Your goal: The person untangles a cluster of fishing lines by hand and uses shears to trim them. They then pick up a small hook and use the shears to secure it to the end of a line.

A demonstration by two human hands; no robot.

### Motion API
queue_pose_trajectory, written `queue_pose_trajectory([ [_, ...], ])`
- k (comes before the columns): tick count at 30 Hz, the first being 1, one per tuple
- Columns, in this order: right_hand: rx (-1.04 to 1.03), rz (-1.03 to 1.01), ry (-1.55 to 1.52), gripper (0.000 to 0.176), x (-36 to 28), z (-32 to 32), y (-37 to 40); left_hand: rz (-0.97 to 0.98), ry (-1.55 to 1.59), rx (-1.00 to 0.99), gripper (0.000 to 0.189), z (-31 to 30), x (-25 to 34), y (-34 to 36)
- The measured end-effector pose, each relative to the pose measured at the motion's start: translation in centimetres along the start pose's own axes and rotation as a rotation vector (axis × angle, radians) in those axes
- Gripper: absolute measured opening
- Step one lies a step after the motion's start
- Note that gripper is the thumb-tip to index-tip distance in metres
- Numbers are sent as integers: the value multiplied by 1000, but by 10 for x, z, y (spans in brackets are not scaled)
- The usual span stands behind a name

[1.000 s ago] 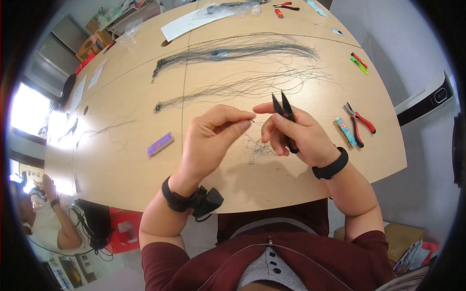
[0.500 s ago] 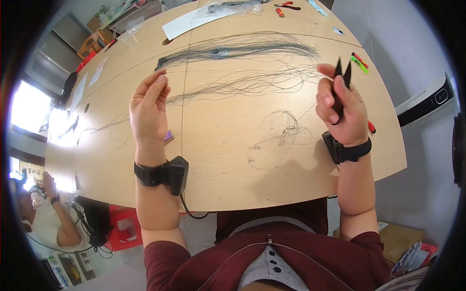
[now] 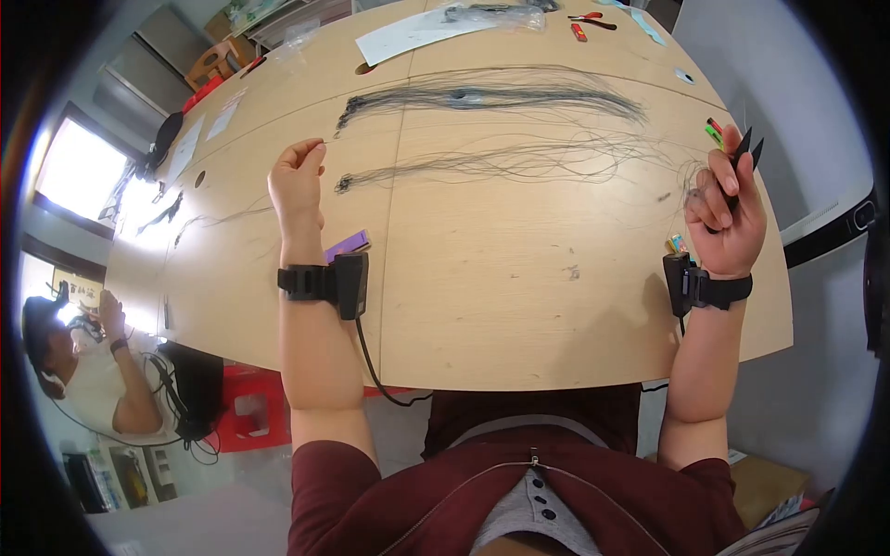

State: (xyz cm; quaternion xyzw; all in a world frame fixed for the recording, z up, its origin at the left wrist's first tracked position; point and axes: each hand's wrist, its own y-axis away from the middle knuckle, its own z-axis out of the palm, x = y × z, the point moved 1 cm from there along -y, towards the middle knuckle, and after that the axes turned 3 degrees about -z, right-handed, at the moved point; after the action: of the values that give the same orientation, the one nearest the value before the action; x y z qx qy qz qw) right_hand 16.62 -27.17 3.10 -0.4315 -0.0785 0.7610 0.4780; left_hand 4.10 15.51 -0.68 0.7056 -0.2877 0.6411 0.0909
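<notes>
My left hand [image 3: 298, 176] is raised over the left part of the table with thumb and forefinger pinched together; a thin strand seems to be at the fingertips. My right hand [image 3: 725, 208] is wrapped round black pointed scissors [image 3: 747, 162], tips up, at the right edge. Fine tangled wire [image 3: 688, 181] hangs or lies beside its fingers. Between the hands lie two long bundles of thin wire: a dense dark bundle [image 3: 519, 95] farther off and a looser bundle [image 3: 501, 163] nearer me.
A purple box [image 3: 348, 246] lies by my left wrist. Red-handled pliers [image 3: 593, 20], a red cutter [image 3: 578, 32] and a white sheet [image 3: 417, 37] are at the far side. A co-worker [image 3: 102, 371] is at the left. Markers [image 3: 714, 132] lie at the right.
My right hand has moved right with the scissors, and the small wire tangle from the table's middle is now beside it. My left hand stays pinched, slightly farther right.
</notes>
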Motion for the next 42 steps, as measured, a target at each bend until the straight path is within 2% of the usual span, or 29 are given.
queue_pose_trajectory([
  [2, 4, -3, 19, 36, 1, 1, 2, -7, -71, 17, 13, -2, -6, -3],
  [8, -179, -50, -123, 33, -8, 1, 0, -37, -243, -22, 12, -5, -31, -11],
  [12, -101, -156, -189, 30, -12, -3, 1, -64, -247, -45, 13, -5, -32, -12],
  [16, -3, -130, -183, 30, -12, -4, 2, -58, -259, -43, 13, -3, -30, -7],
  [23, 91, 17, 216, 33, 8, 7, 5, -49, -310, -84, 12, 0, -29, -3],
  [30, 159, 45, 252, 31, 13, 13, 3, -62, -387, -81, 9, -1, -41, -7],
  [33, 189, 53, 242, 31, 16, 10, 2, -44, -443, -88, 9, -1, -39, -6],
  [36, 222, 127, 307, 31, 20, 11, 3, 202, -631, -3, 10, 2, -24, -1],
  [39, 265, 264, 471, 29, 26, 26, 3, 344, -356, -91, 11, 26, 13, 25],
  [41, 252, 344, 496, 27, 36, 37, 3, 133, -71, -460, 14, 49, 41, 67],
  [42, 230, 373, 490, 27, 42, 39, 3, 90, -47, -641, 14, 57, 55, 93],
])
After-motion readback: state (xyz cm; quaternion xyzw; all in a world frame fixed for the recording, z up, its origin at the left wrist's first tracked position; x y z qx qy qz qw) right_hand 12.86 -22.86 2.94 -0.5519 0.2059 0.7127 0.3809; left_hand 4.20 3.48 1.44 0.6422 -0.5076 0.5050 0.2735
